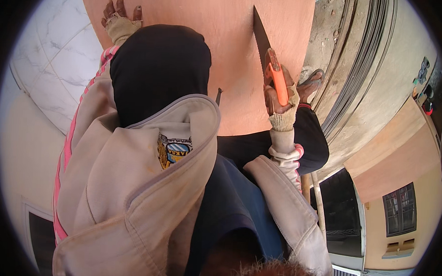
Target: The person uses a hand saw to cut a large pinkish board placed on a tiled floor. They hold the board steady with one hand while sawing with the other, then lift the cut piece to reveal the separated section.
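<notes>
My right hand (280, 102), in a beige fingerless glove, is closed round the orange handle of a handsaw (264, 40). Its dark, toothed blade points away from me over a broad salmon-coloured panel (186, 12). From this view I cannot tell whether the teeth are in the panel or just above it. My left hand (122, 21), gloved the same way, rests with fingers apart on the panel's far left part. My black-clad knee (160, 72) covers some of the panel between the hands. A small dark mark or piece (219, 96) shows near the panel's near edge; its kind is unclear.
My sandalled foot (311, 83) stands just right of the panel. Beyond it runs a bundle of dark cables or rods (362, 60) along the ground. White marbled tiles (58, 44) lie at left. A wall with a barred window (400, 209) is at lower right.
</notes>
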A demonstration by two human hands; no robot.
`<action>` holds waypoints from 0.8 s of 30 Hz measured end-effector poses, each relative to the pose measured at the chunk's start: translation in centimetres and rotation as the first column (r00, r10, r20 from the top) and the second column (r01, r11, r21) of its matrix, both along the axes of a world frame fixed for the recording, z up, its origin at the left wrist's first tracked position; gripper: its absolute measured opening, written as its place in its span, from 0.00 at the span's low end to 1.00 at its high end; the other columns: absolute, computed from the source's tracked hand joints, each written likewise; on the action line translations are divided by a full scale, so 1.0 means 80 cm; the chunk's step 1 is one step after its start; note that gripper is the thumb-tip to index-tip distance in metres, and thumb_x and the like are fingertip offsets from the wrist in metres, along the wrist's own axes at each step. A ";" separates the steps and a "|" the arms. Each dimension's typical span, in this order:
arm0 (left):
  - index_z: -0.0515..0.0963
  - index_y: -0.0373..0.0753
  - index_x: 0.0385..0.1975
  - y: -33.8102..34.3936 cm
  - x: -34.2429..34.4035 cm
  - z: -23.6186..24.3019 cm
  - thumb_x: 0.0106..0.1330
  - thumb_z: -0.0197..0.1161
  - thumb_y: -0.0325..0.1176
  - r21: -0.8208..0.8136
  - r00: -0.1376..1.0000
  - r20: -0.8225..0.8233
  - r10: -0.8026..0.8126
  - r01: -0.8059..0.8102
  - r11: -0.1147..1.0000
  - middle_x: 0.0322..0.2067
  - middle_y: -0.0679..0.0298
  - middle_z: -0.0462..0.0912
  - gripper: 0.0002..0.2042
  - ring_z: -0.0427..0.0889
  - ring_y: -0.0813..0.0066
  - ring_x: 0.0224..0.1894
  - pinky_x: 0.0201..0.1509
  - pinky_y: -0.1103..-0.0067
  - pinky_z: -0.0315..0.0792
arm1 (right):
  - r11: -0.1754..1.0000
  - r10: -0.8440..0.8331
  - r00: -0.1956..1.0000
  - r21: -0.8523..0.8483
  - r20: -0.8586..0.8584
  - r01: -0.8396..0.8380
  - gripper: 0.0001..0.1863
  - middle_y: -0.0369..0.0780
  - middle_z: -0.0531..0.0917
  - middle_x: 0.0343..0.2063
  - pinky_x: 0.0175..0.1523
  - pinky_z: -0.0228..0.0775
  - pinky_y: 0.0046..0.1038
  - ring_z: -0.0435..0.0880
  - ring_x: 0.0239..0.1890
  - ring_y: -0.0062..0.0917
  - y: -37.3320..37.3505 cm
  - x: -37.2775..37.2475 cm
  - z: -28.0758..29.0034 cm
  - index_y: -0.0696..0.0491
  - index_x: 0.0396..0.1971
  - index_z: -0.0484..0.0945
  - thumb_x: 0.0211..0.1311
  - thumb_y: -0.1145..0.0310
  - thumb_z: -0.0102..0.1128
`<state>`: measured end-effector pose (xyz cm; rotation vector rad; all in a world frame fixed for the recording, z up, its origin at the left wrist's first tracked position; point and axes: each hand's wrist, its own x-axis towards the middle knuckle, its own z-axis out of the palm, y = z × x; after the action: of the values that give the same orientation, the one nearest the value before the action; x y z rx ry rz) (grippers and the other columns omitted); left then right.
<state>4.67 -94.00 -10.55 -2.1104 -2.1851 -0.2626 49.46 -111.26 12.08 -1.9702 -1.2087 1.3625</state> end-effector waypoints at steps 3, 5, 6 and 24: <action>0.71 0.43 0.70 -0.017 -0.003 0.021 0.68 0.63 0.58 0.010 0.999 -0.032 -0.029 0.030 1.000 0.69 0.46 0.69 0.35 0.68 0.44 0.71 0.72 0.51 0.62 | 0.998 -0.046 0.991 0.032 -0.125 0.050 0.33 0.44 0.83 0.51 0.53 0.77 0.25 0.85 0.47 0.25 -0.004 0.010 -0.035 0.57 0.68 0.69 0.58 0.79 0.59; 0.69 0.42 0.71 -0.007 0.032 0.014 0.69 0.62 0.57 -0.023 0.997 0.027 -0.076 0.077 0.997 0.70 0.46 0.68 0.36 0.66 0.44 0.72 0.73 0.52 0.61 | 0.991 -0.118 0.988 -0.072 -0.095 0.112 0.32 0.48 0.83 0.56 0.60 0.75 0.26 0.86 0.56 0.30 0.014 0.015 0.014 0.63 0.66 0.70 0.58 0.80 0.58; 0.68 0.41 0.72 -0.005 0.027 0.022 0.69 0.61 0.56 -0.026 0.998 0.021 -0.062 0.063 0.998 0.70 0.45 0.67 0.36 0.65 0.44 0.72 0.74 0.53 0.60 | 0.995 -0.098 0.988 -0.040 -0.116 0.094 0.32 0.49 0.83 0.55 0.60 0.75 0.27 0.86 0.53 0.31 0.023 0.015 0.006 0.63 0.65 0.71 0.57 0.80 0.59; 0.55 0.35 0.78 -0.061 0.010 0.079 0.76 0.55 0.51 -0.166 0.984 -0.174 0.037 -0.067 0.984 0.77 0.42 0.53 0.37 0.52 0.42 0.78 0.82 0.60 0.48 | 0.960 -0.108 0.883 -0.278 -0.456 -0.027 0.45 0.40 0.83 0.50 0.47 0.78 0.22 0.81 0.41 0.16 0.046 0.020 0.040 0.54 0.75 0.59 0.57 0.81 0.68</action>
<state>5.50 -98.92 -4.23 -2.0667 -2.2288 0.1114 51.06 -107.54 15.29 -1.6704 -0.7757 1.9304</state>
